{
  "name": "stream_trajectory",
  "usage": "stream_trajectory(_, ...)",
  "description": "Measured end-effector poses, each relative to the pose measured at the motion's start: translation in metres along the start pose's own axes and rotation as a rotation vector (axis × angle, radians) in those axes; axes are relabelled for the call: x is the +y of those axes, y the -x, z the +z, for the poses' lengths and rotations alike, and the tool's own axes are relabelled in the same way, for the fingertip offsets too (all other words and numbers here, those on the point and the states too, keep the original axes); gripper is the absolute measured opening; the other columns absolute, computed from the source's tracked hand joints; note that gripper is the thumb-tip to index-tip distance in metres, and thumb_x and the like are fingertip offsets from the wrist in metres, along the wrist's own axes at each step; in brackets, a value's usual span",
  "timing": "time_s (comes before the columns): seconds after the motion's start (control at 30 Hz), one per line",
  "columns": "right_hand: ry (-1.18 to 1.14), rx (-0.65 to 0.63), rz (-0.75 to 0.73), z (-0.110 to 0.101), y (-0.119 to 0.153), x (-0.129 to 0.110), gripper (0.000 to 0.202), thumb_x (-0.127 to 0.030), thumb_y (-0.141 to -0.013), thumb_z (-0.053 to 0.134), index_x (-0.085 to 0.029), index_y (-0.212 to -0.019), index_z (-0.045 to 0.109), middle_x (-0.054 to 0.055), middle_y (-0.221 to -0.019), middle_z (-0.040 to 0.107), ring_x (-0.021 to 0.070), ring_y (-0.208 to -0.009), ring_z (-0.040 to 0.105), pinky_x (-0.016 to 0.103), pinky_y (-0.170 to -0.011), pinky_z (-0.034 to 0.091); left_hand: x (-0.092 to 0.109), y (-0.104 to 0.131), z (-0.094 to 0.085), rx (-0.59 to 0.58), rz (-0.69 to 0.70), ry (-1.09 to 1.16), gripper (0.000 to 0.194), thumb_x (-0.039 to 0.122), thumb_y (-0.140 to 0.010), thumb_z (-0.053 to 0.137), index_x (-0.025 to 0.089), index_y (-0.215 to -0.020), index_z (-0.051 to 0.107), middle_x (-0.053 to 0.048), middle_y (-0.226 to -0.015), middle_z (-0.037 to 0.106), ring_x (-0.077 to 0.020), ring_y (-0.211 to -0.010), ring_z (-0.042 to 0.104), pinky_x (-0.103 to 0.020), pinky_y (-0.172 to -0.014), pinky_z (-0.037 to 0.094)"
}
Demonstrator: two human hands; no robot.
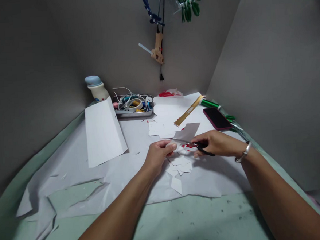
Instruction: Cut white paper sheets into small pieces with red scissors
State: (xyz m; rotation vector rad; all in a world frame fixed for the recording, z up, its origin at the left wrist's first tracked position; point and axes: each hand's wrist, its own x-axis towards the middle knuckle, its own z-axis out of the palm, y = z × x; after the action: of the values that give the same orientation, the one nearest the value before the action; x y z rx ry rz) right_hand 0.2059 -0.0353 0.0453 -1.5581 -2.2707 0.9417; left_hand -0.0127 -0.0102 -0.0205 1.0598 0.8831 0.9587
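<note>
My left hand (162,152) pinches a small piece of white paper (187,131) near the middle of the table. Black-handled scissors (204,149) are in my right hand (209,143), fingers wrapped round the handles. Their blades point left and lie across the paper, close to my left fingertips. Whether the blades are parted is too small to tell. Beneath both hands lie several white paper scraps (176,185) and some red bits (188,146).
A folded white sheet (103,133) stands at left, near a tray (134,113) of cords and tape. Behind my right hand lie a phone (217,118), a gold strip (189,111) and white sheets (165,110). A glue gun (157,49) hangs on the wall.
</note>
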Motion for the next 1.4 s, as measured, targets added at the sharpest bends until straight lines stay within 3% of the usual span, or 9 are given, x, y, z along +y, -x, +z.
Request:
stream_trajectory(0.2,-0.013,0.005,-0.004,0.002,-0.004,0.004,0.034,-0.049,-0.070,0.067,-0.021,-0.088,0.071,-0.002,-0.065,0.059,0.0118,-0.058,0.045,0.024,-0.051,0.031,-0.001,0.002,0.003,-0.013,-0.007,-0.047,0.019,0.027,-0.068,0.072,0.010,-0.076,0.070,-0.002,-0.059,0.055,-0.0087,-0.055,0.046,-0.022,-0.052,0.036)
stream_trajectory(0.27,-0.051,0.099,0.010,0.002,-0.006,0.007,0.035,-0.048,-0.069,0.069,-0.021,-0.091,0.070,-0.002,-0.067,0.059,0.0124,-0.060,0.047,0.025,-0.054,0.034,-0.002,0.002,0.004,0.000,-0.016,-0.030,0.020,0.027,-0.067,0.073,0.010,-0.079,0.071,-0.003,-0.062,0.057,-0.0087,-0.056,0.047,-0.022,-0.054,0.038)
stream_trajectory(0.37,-0.194,0.273,0.015,0.003,-0.009,0.006,0.038,-0.044,-0.069,0.069,-0.020,-0.099,0.067,0.001,-0.076,0.063,0.0139,-0.066,0.053,0.026,-0.060,0.040,-0.002,0.001,0.004,0.027,-0.008,0.009,0.021,0.025,-0.066,0.074,0.011,-0.080,0.071,-0.004,-0.064,0.058,-0.0085,-0.057,0.047,-0.023,-0.057,0.039)
stream_trajectory(0.53,-0.480,0.252,-0.053,0.016,-0.016,-0.007,0.039,-0.033,-0.069,0.070,-0.019,-0.103,0.060,0.005,-0.093,0.065,0.0156,-0.079,0.059,0.029,-0.072,0.046,-0.002,0.002,0.004,0.007,0.028,0.025,0.022,0.026,-0.067,0.073,0.011,-0.082,0.072,-0.004,-0.064,0.059,-0.0092,-0.057,0.047,-0.024,-0.057,0.039)
stream_trajectory(0.8,-0.505,0.360,-0.071,0.044,-0.031,-0.012,0.025,-0.022,-0.068,0.062,-0.019,-0.091,0.054,-0.003,-0.072,0.054,0.0103,-0.060,0.047,0.024,-0.056,0.037,0.002,0.004,0.007,0.010,0.034,-0.061,0.018,0.025,-0.064,0.074,0.011,-0.075,0.072,-0.005,-0.062,0.060,-0.0110,-0.056,0.048,-0.026,-0.055,0.039)
stream_trajectory(0.97,-0.504,0.397,-0.055,0.045,-0.032,-0.014,0.024,-0.020,-0.065,0.059,-0.019,-0.089,0.054,-0.004,-0.069,0.053,0.0104,-0.060,0.045,0.024,-0.056,0.037,0.002,0.005,0.008,-0.012,0.004,-0.037,0.019,0.026,-0.066,0.073,0.011,-0.078,0.071,-0.005,-0.064,0.061,-0.0110,-0.057,0.049,-0.026,-0.056,0.041)
stream_trajectory(1.2,-0.607,0.488,-0.007,0.047,-0.033,-0.017,0.024,-0.024,-0.066,0.058,-0.020,-0.089,0.053,-0.004,-0.069,0.052,0.0107,-0.060,0.046,0.024,-0.056,0.037,0.002,0.005,0.006,-0.137,-0.022,0.141,0.027,0.039,-0.078,0.063,0.013,-0.084,0.066,-0.008,-0.075,0.065,-0.0137,-0.068,0.059,-0.024,-0.059,0.041)
stream_trajectory(1.4,-0.582,0.520,0.006,0.049,-0.033,-0.021,0.022,-0.023,-0.066,0.058,-0.020,-0.087,0.052,-0.004,-0.068,0.051,0.0109,-0.060,0.047,0.023,-0.056,0.038,0.000,0.005,0.007,-0.097,-0.063,0.127,0.019,0.028,-0.071,0.072,0.011,-0.075,0.064,-0.012,-0.080,0.069,-0.0130,-0.066,0.060,-0.025,-0.061,0.043)
